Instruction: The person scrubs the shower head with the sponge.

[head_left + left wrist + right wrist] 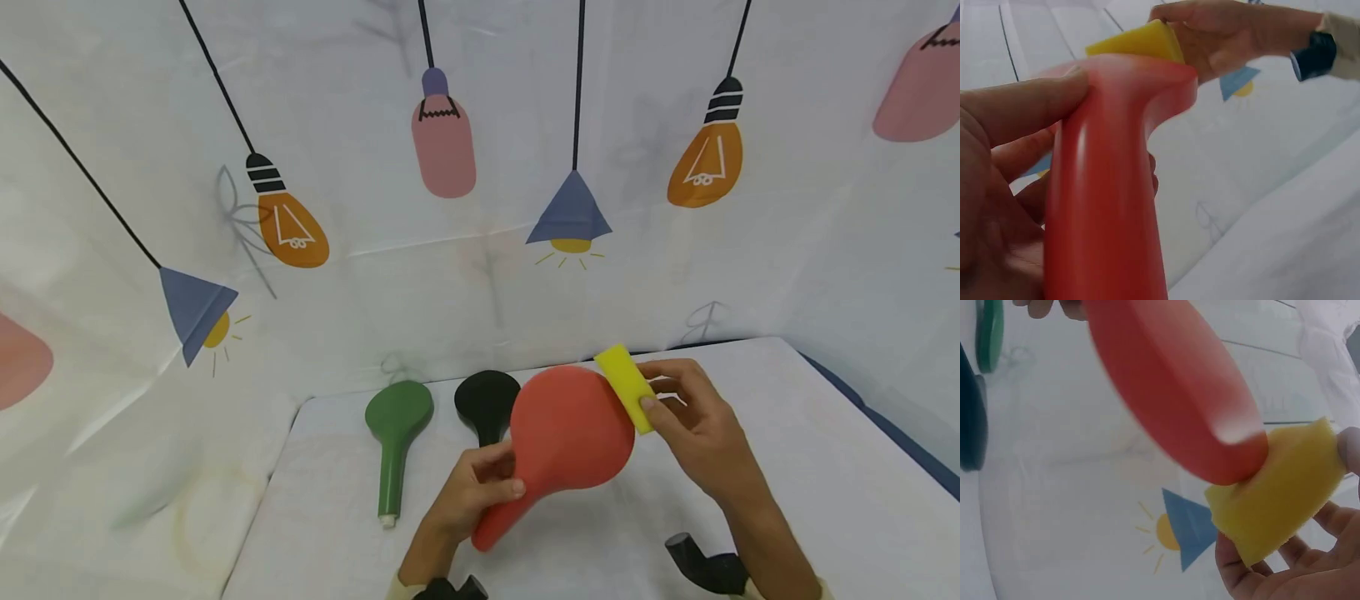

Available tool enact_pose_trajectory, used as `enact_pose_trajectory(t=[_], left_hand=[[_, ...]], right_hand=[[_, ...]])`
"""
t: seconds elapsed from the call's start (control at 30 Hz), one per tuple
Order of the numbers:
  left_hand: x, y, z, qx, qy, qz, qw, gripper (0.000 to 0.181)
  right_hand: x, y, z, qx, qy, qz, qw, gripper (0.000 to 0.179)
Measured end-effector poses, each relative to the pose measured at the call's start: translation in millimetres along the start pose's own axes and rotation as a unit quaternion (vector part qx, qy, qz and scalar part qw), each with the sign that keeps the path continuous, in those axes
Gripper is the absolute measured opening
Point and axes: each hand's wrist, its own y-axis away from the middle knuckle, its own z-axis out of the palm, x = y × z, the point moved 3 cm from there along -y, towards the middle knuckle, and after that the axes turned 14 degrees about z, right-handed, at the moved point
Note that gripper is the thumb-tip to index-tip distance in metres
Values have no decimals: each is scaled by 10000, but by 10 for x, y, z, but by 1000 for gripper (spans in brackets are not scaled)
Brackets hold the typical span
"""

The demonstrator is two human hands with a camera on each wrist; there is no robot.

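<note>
A red paddle, shaped like a table tennis bat, is held up off the table, tilted with its round head to the upper right. My left hand grips it where the handle meets the head, thumb on the near face. Between the thumb and fingers of my right hand is a yellow sponge. In the right wrist view the sponge presses against the rim of the paddle's head and dents there. The left wrist view shows the red handle up close.
On the white table a green paddle lies at the left, its handle end white. A black paddle lies beside it, partly hidden behind the red one. A cloth printed with lamps hangs behind the table.
</note>
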Motion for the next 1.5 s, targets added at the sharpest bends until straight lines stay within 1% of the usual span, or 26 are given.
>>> enact_pose_trajectory(t=[0.1,0.17,0.27,0.33,0.4,0.43,0.5,0.53,0.57,0.63,0.7,0.8,0.83,0.87,0.93,0.97,1.07,1.1,1.17,1.2,1.23,1.3,1.37,1.4,1.43,1.5], left_hand=[[35,3,6,-151,-703,18,9974,46],[64,2,10,-293,-1146,4,9930,46],[96,0,9,-469,-1702,-188,9841,46],[108,-5,15,-674,-2077,-235,9756,45],[102,-11,25,-939,-2458,-205,9645,44],[95,-16,32,-1105,-2649,-117,9579,43],[67,-26,40,-1418,-3070,151,9410,45],[50,-29,42,-1509,-3255,193,9332,47],[38,-29,44,-1577,-3394,179,9272,49],[32,-34,53,-1671,-3743,145,9120,54],[38,-34,60,-1609,-4046,-116,9002,62],[57,-38,61,-1320,-4501,-426,8821,75],[55,-38,54,-1159,-4599,-576,8785,79],[50,-37,48,-997,-4646,-729,8769,82],[36,-36,39,-681,-4637,-992,8778,82],[27,-36,39,-529,-4550,-1147,8815,81],[-10,-31,45,-58,-4040,-1609,9005,74],[-22,-29,46,99,-3881,-1724,9053,72],[-37,-28,48,379,-3600,-1856,9135,65],[-42,-26,44,498,-3484,-1867,9172,59],[-39,-27,41,568,-3443,-1817,9194,51],[-24,-29,31,754,-3299,-1652,9264,34],[-4,-28,23,944,-3132,-1461,9336,24],[4,-26,19,1044,-3088,-1382,9352,24],[14,-26,15,1148,-3062,-1309,9359,25],[28,-22,13,1343,-2993,-1200,9370,32]], right_hand=[[0,-1,-16,31,100,-74,9999,37],[-2,-7,-23,73,202,-125,9997,37],[-6,-15,-30,140,364,-127,9992,36],[-9,-16,-31,168,454,-125,9987,35],[-8,-16,-28,195,532,-132,9983,35],[-6,-15,-25,212,572,-152,9980,35],[0,-13,-18,242,643,-227,9974,35],[5,-10,-14,260,687,-262,9970,35],[7,-7,-9,259,723,-303,9966,37],[3,3,14,297,849,-445,9950,40],[-13,20,52,341,1006,-558,9928,43],[-54,47,135,458,1356,-803,9864,45],[-69,55,167,506,1488,-899,9835,45],[-84,65,201,548,1621,-1019,9800,45],[-113,87,285,560,1916,-1379,9701,44],[-127,98,338,538,2053,-1585,9643,43],[-157,134,517,386,2314,-2168,9476,37],[-161,148,578,313,2367,-2342,9424,35],[-164,172,682,216,2413,-2601,9347,33],[-163,183,723,194,2423,-2713,9313,33],[-162,194,757,200,2431,-2826,9277,32],[-160,209,807,185,2478,-2972,9219,34],[-159,216,835,176,2488,-3078,9182,41],[-159,219,843,170,2481,-3116,9171,44],[-158,221,848,163,2476,-3139,9164,42],[-159,225,853,189,2443,-3209,9149,32]])
